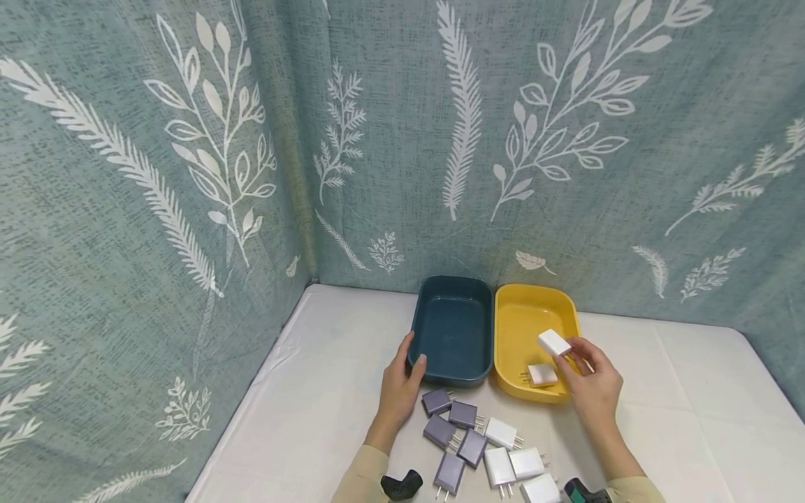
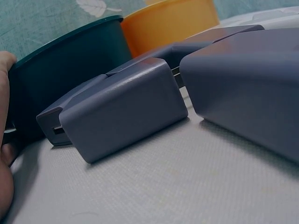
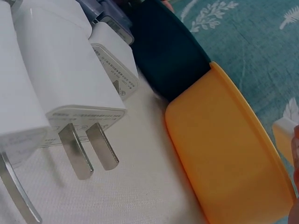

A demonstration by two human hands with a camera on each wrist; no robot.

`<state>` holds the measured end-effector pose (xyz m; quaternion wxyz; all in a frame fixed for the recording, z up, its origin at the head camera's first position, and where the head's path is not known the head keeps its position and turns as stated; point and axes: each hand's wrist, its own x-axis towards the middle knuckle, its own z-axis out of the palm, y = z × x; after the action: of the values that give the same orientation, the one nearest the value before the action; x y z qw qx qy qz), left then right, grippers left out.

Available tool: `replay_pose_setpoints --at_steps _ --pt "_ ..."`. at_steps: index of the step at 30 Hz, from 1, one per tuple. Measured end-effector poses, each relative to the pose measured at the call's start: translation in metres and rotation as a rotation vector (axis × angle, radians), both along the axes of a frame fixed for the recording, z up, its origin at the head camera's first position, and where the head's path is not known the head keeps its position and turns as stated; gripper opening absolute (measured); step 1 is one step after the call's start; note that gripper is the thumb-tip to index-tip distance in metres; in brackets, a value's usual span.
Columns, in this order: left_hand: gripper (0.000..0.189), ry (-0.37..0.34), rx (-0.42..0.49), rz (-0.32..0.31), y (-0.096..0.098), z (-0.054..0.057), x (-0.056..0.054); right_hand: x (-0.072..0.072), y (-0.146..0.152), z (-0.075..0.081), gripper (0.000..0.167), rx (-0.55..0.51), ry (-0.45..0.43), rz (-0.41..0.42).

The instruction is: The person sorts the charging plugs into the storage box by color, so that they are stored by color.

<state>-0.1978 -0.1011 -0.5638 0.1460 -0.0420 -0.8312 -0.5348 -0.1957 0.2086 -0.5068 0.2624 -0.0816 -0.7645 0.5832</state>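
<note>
My right hand (image 1: pixel 596 388) pinches a white charger plug (image 1: pixel 553 341) between thumb and fingers, over the right side of the yellow bin (image 1: pixel 525 297). Inside that bin lies another white charger (image 1: pixel 542 375), prongs to the left. In the right wrist view, the held charger (image 3: pixel 282 135) shows at the right edge, beyond the bin's rim. At the near left corner of the dark blue bin (image 1: pixel 453 328), my left hand (image 1: pixel 396 395) rests with fairly straight fingers along the side and the thumb at the front. Nothing lies inside the blue bin.
Several grey-purple chargers (image 1: pixel 473 447) lie in front of the blue bin. To their right are several white chargers (image 1: pixel 527 462), prongs mostly pointing right or toward me. The bins stand side by side near the patterned curtain (image 1: pixel 402 140) at the back of the white-covered table (image 1: pixel 685 405).
</note>
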Motion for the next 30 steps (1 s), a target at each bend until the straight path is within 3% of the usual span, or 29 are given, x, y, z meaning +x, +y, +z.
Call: replay_pose_setpoints --at_steps 15,30 --pt "0.054 -0.010 0.004 0.002 0.0015 0.0001 -0.0002 -0.0042 0.0050 -0.0042 0.039 -0.103 0.064 0.007" --pt "0.054 -0.023 0.009 -0.004 0.0011 0.0013 0.0002 0.0007 0.0034 -0.0053 0.038 -0.216 0.082 0.024"
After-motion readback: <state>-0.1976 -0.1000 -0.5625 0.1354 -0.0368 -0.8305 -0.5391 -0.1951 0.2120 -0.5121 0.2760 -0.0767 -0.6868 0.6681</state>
